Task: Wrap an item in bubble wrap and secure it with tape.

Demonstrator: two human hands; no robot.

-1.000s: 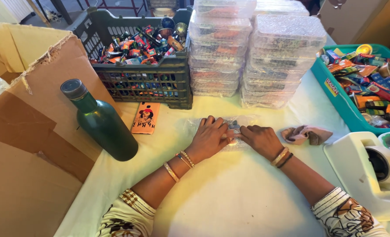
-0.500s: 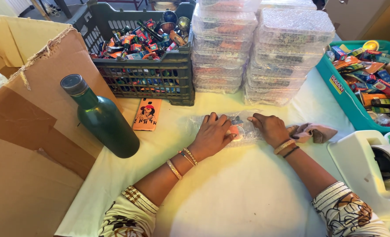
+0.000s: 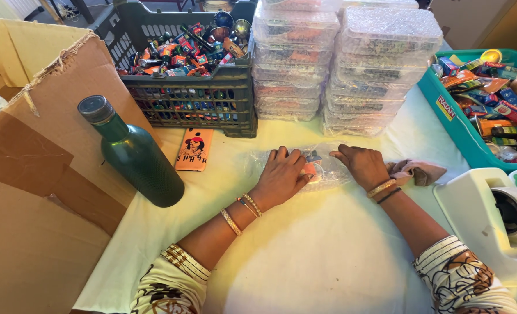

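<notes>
A bubble-wrapped packet [image 3: 323, 172] with small coloured items inside lies flat on the white tablecloth [image 3: 305, 256]. My left hand [image 3: 281, 177] presses down on its left part, fingers spread over the wrap. My right hand [image 3: 362, 164] rests on its right end, fingers curled on the wrap. Both wrists wear bangles.
A green bottle [image 3: 131, 154] stands at left beside a torn cardboard box [image 3: 34, 174]. A dark crate [image 3: 188, 104] of small colourful items sits behind, next to two stacks of bubble-wrapped packets [image 3: 340, 70]. A teal tray [image 3: 453, 125], a crumpled cloth [image 3: 415, 172], a tape dispenser [image 3: 494, 224] and an orange card [image 3: 194, 149] lie nearby.
My right hand has slid to the right along the packet, away from my left hand. The left hand has stayed pressed on the wrap.
</notes>
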